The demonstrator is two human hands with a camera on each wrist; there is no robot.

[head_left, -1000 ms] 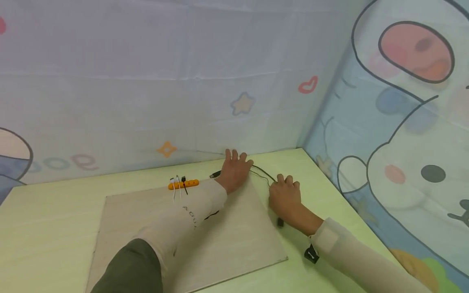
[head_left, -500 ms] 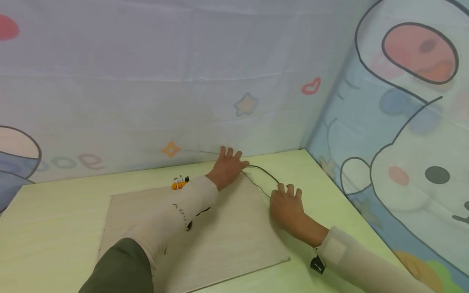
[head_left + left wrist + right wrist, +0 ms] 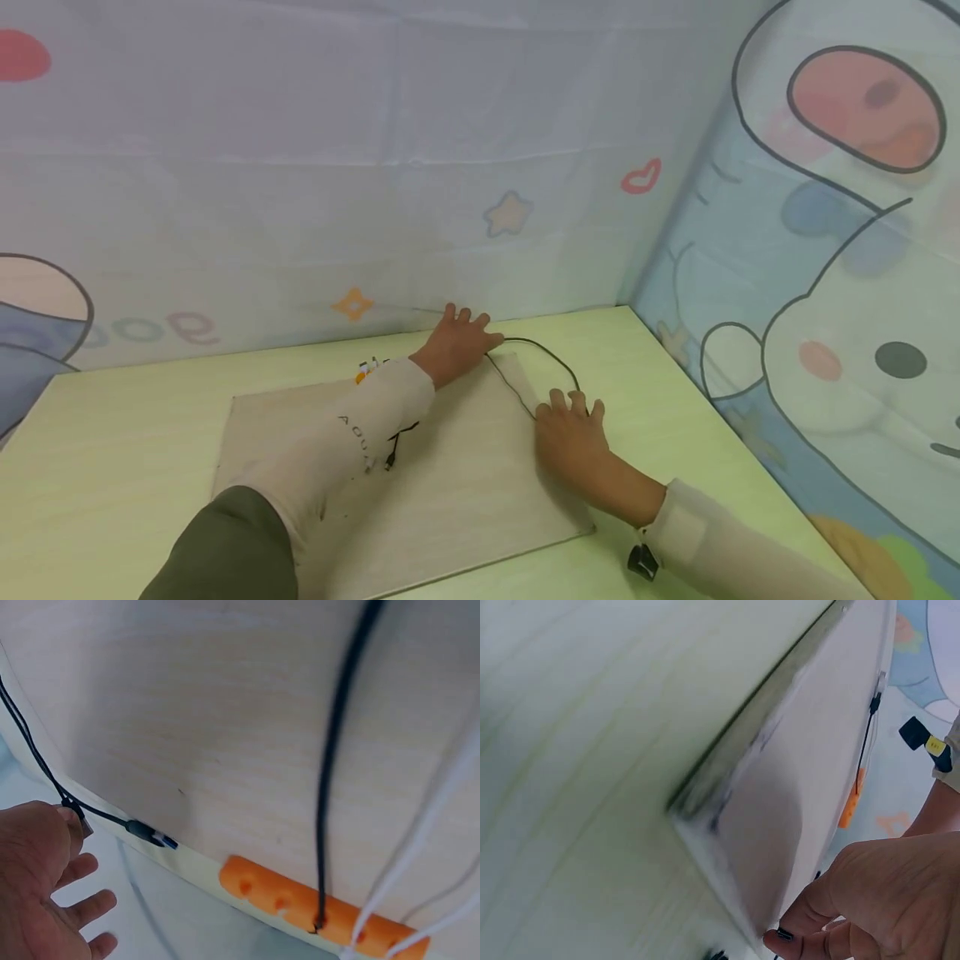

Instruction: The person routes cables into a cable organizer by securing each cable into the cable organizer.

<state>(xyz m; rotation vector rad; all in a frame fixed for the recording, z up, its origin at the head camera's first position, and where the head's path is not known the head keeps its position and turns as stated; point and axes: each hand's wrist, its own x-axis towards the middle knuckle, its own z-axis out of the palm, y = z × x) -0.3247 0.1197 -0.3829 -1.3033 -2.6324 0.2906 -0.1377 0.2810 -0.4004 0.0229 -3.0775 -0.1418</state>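
Observation:
In the head view, my left hand (image 3: 457, 343) is at the board's far edge. The left wrist view shows its thumb and finger pinching a black cable (image 3: 22, 724) near a metal plug, the other fingers spread. A black USB plug (image 3: 150, 834) lies beside it. My right hand (image 3: 572, 446) is over the board's right edge; in the right wrist view, its thumb and finger pinch a small black cable end (image 3: 784, 934). Black cable lengths (image 3: 551, 354) run between both hands. An orange cable holder (image 3: 281, 898) holds one black and several white cables.
A pale flat board (image 3: 480, 492) lies on the light yellow-green table (image 3: 127, 467). A black cable end (image 3: 391, 460) rests on the board beside my left sleeve. Printed cloth walls (image 3: 300, 167) stand behind and to the right.
My left hand has shifted left, its sleeve now covering most of the orange holder. My right hand has come nearer and left, over the board's edge. More cable shows between the hands.

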